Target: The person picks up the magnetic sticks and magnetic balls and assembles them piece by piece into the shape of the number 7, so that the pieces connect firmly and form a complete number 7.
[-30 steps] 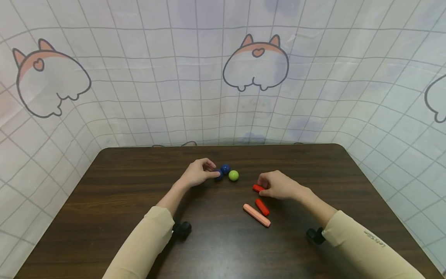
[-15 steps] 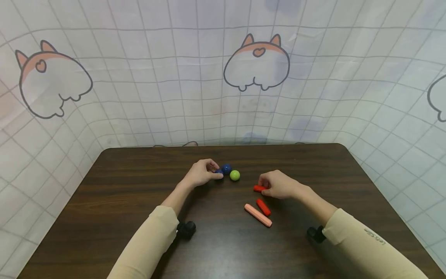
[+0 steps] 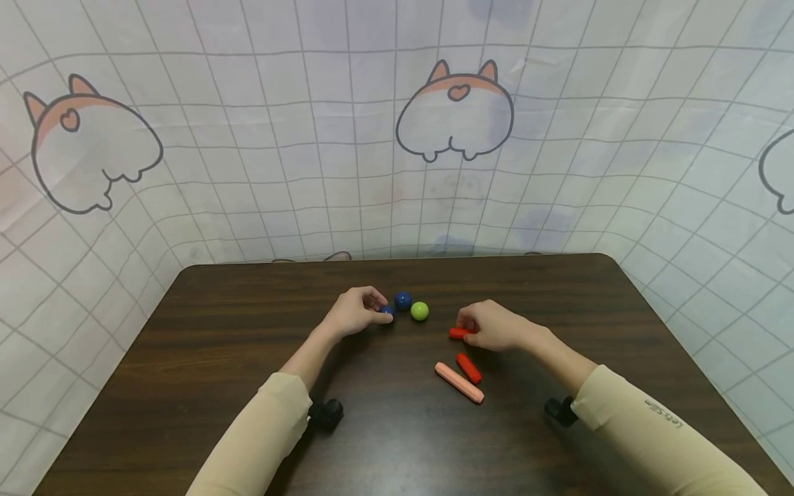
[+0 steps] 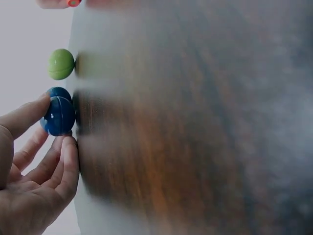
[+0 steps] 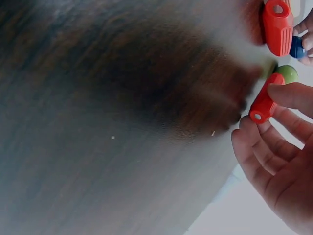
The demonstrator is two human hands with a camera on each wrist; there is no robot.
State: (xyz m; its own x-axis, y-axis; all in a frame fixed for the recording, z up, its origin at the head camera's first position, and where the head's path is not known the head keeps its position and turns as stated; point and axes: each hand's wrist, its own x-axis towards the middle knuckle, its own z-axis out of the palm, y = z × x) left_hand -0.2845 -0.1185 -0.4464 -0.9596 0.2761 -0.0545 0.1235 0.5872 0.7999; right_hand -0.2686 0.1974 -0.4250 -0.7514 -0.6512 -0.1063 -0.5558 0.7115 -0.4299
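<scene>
Look at that: the left hand (image 3: pixel 352 313) has eased its blue ball (image 4: pixel 62 117) a little away from the second blue ball (image 3: pixel 403 301), toward the left edge of the counter (image 3: pixel 384 448). Its grip is clamped on the ball, thumb against fingers. Over to the right hand (image 3: pixel 494 326): its grip pinches a red piece (image 5: pixel 261 108), right of the counter's middle, and that piece now lies more level than a second ago. No change from the loose red piece (image 3: pixel 468 368) or the peach stick (image 3: pixel 459 383), both nearer the front edge. Hard to see everything, though: the thumb covers part of the pinched piece, which half hides the green ball (image 3: pixel 420 311) from the right wrist, and the held ball mostly blocks its twin from the left.
</scene>
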